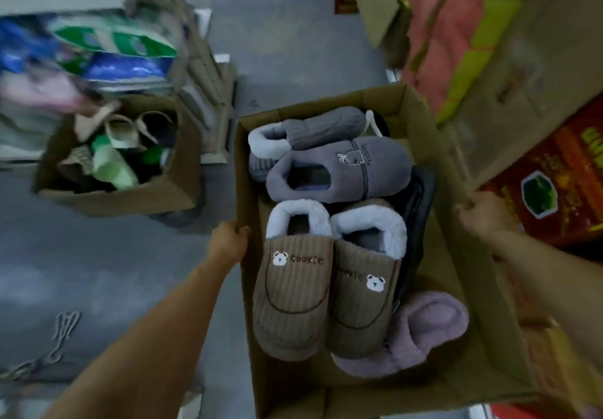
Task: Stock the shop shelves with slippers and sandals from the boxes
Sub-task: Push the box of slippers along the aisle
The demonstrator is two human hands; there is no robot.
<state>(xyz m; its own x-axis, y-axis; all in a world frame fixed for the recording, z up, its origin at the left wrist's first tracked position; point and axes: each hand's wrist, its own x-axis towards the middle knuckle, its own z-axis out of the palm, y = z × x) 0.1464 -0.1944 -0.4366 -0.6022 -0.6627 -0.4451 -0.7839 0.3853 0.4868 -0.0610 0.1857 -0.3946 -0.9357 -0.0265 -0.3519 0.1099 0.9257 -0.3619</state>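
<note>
Open cardboard box (463, 288) sits centre-right, held at both side walls. Left hand (228, 239) grips the left wall, thumb hooked over the rim, remaining fingers hidden outside the card. Right hand (483, 213) holds the right flap edge, fingers curled over it; blur makes the exact grip hard to read.

Inside the box, near end: a pair of brown ribbed slippers (326, 281) with pale fleece collars, bear faces and "cookie" lettering, lying side by side, toes toward the near side. To their right, partly tucked under them, a mauve fluffy slipper (424, 330). Far end: a grey-blue plush slipper (342, 170) with a small stitched figure, overlapping a grey ribbed slipper (313, 131) with a fleece collar. Something dark (421, 210) lies beneath the grey pair along the right side; probably more footwear, too shadowed to tell.

Left and farther off, a second cardboard box (130, 193) on the grey floor (98, 272) holds jumbled card pieces and green items, blurred. Behind it, shelving (195, 60) with blue and green packs, smeared. Right edge: stacked cartons, a red printed one (554, 183) nearest, cut off by the frame.
</note>
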